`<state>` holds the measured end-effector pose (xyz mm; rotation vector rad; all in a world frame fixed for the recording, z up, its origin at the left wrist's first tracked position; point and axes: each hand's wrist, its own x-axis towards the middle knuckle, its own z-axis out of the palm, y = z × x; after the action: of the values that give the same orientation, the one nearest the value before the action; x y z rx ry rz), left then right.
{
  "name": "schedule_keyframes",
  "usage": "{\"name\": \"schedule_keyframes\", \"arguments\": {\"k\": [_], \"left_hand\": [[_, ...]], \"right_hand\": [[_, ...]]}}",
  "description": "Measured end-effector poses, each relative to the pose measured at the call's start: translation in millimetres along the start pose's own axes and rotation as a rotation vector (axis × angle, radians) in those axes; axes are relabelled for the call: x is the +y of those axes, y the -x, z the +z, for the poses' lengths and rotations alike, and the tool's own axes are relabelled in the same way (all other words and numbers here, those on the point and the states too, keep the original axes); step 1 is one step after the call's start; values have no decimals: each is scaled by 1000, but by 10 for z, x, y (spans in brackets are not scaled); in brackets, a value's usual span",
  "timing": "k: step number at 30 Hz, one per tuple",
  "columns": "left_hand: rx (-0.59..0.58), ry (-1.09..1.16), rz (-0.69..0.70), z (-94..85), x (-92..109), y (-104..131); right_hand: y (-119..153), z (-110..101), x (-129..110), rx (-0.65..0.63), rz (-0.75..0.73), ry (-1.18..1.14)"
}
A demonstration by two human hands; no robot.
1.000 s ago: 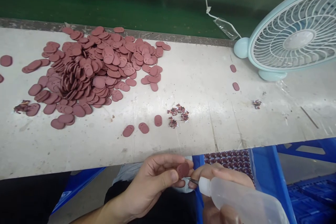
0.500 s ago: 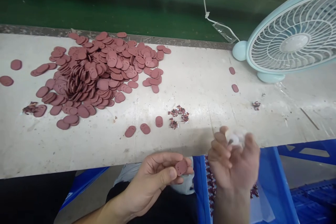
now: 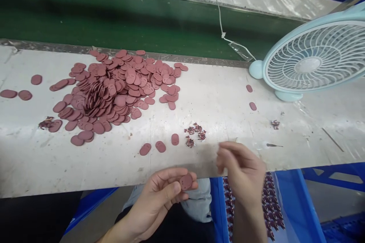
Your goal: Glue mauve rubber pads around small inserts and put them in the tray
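Observation:
My left hand point(image 3: 159, 201) pinches one reddish-brown oval disc point(image 3: 186, 182) between thumb and fingers, just off the table's front edge. The disc has small dark marks or holes near one end. To its right, my right hand point(image 3: 242, 171) hovers with bent, blurred fingers; nothing shows between them. Just beyond that hand are clusters of small dark-red and white pieces point(image 3: 195, 133), too small to name. A thin dark pointed item point(image 3: 274, 145) lies on the table right of the right hand, perhaps with a clear body beside it. Three loose discs point(image 3: 160, 146) lie in a row near the left hand.
A large heap of matching discs point(image 3: 122, 87) covers the left of the white table point(image 3: 211, 95). A light-blue fan point(image 3: 308, 64) stands at right. Below, a blue tray point(image 3: 302, 201) holds rows of dark-red pieces point(image 3: 272, 209). A green strip point(image 3: 171, 22) runs behind.
My right hand has let go of a translucent whitish object and moved left, turning over. A thin dark item now lies on the table. My left hand keeps its disc; the camera view has shifted.

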<state>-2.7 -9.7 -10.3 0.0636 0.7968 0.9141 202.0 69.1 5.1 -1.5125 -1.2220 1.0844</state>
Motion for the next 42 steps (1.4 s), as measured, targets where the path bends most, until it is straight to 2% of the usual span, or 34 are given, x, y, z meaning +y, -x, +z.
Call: {"name": "schedule_keyframes", "arguments": {"k": [3,4,8,12,16,19,22,26,33,42], "left_hand": [[-7,4,2,4,14,8],[-8,5,3,6,15,14],[-11,1,7,-4,10,47],[-5,2,17,-36,10,58],[1,-25,51,-17,15,24],[-21,-80,105,16,-9,-12],[-63,-118,159,21,-65,-37],[-77,-133,205,17,-123,-39],[-50,-162,267,79,-126,-19],[36,-123,240,98,-113,-26]], "right_hand": [[-158,208,51,-1,-56,526],[-219,253,74,3,-66,605],[-351,289,83,-30,-81,661],[-198,133,-16,-74,-61,613],[190,-34,-104,-188,48,227],[466,-35,-142,-308,103,-62],[609,32,-153,-343,104,-168],[637,57,-132,-351,63,-161],[644,61,-129,-300,-73,-9],[685,59,-132,-264,-230,161]]}}
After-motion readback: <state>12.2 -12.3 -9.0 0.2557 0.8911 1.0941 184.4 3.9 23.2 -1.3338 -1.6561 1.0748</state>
